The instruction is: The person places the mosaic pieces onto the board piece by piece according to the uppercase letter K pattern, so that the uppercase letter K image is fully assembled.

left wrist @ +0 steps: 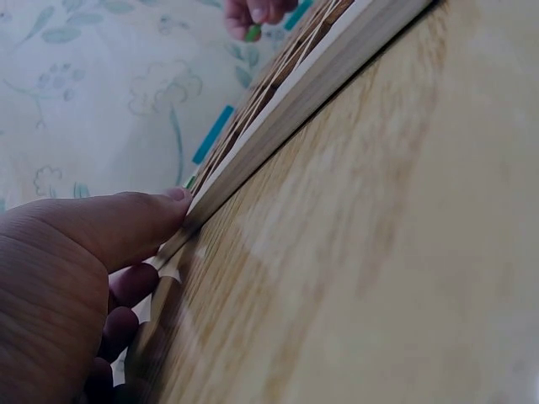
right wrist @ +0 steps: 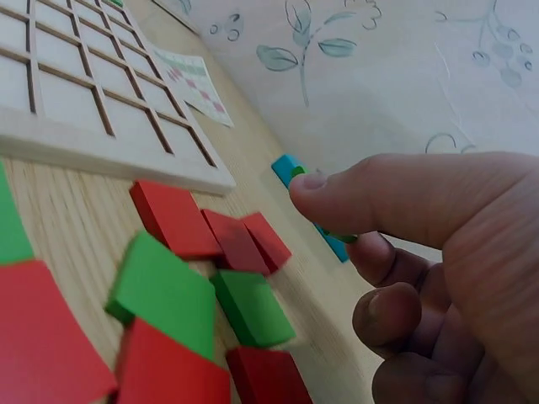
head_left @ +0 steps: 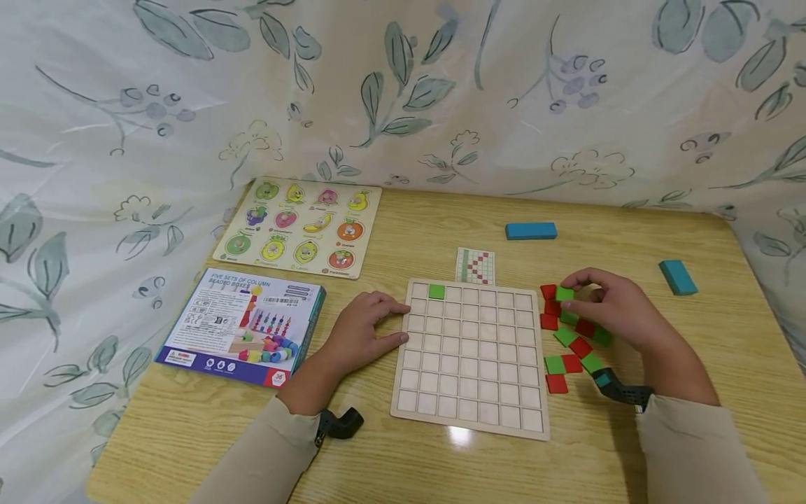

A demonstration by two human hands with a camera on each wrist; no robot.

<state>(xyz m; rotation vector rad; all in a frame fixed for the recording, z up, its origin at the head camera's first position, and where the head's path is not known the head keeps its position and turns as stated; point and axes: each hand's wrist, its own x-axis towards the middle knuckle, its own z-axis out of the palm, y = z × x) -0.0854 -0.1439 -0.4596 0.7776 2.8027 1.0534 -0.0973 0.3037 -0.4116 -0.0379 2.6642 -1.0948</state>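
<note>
A wooden grid board (head_left: 543, 350) lies flat, with one green tile (head_left: 436, 291) in its top row. My left hand (head_left: 362, 332) rests beside the board, thumb and index fingertips at its left edge; the left wrist view shows the thumb (left wrist: 143, 220) against the rim. Over the loose tiles on the right, my right hand (head_left: 620, 308) pinches a green square tile (head_left: 564, 294) between thumb and fingers. Mostly hidden behind the thumb, that tile shows only green slivers in the right wrist view. Red tiles (right wrist: 173, 219) and green tiles (right wrist: 164, 290) lie below that hand.
A small pattern card (head_left: 476, 266) sits behind the board. Two blue blocks (head_left: 531, 231) lie toward the back and right. To the left are a fruit picture board (head_left: 296, 227) and a beaded toy box (head_left: 242, 325). A floral curtain (head_left: 403, 91) hangs along the back.
</note>
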